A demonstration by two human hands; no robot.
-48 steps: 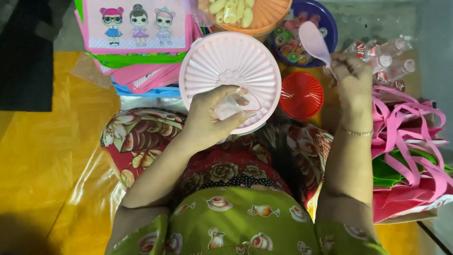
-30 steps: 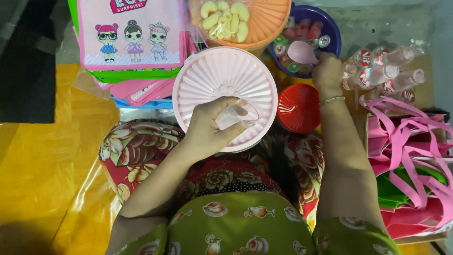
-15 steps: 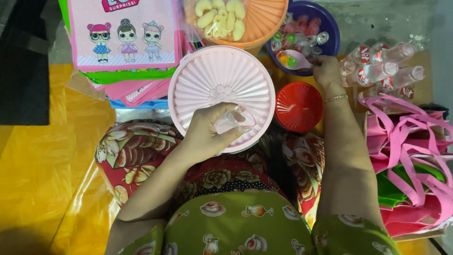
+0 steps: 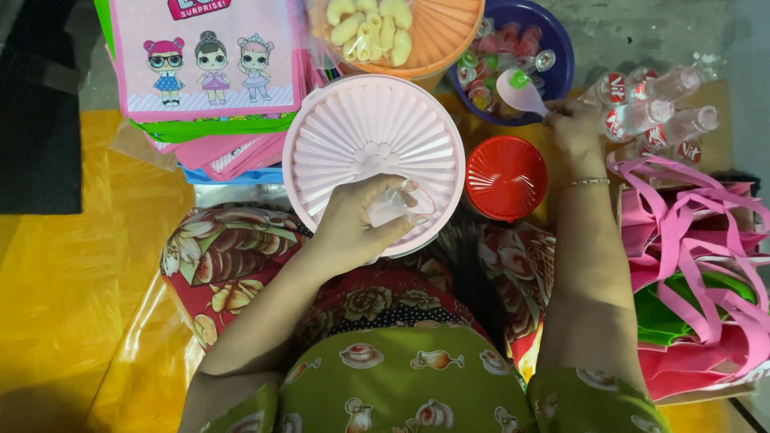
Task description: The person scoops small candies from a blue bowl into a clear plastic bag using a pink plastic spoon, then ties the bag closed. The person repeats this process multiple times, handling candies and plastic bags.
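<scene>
Insp. notes, head cam, pt. of view downward.

Left hand was closed w/ fingers pinched on a small clear plastic bag, held over the near edge of the pink ribbed lid. Bag looked slack; contents could not be made out. Posn. of this hand and bag was unchanged vs. the earlier views.

Right hand was curled around the handle of a pink spoon, fingers pressed together on it. Change noted: approx. 1.6 s prior the spoon was raised clear above the blue bowl; since then it went down into the bowl, and it was now at the bowl's near rim w/ one green jelly cup in the scoop. Judged: a piece had been picked up from the bowl, not yet moved toward the bag.

Surroundings: red lid just beside the pink one, between both hands. Orange dish w/ pale snacks behind. Small bottles right of the bowl. Pink-handled bags at right; cartoon-doll bags at upper left.
</scene>
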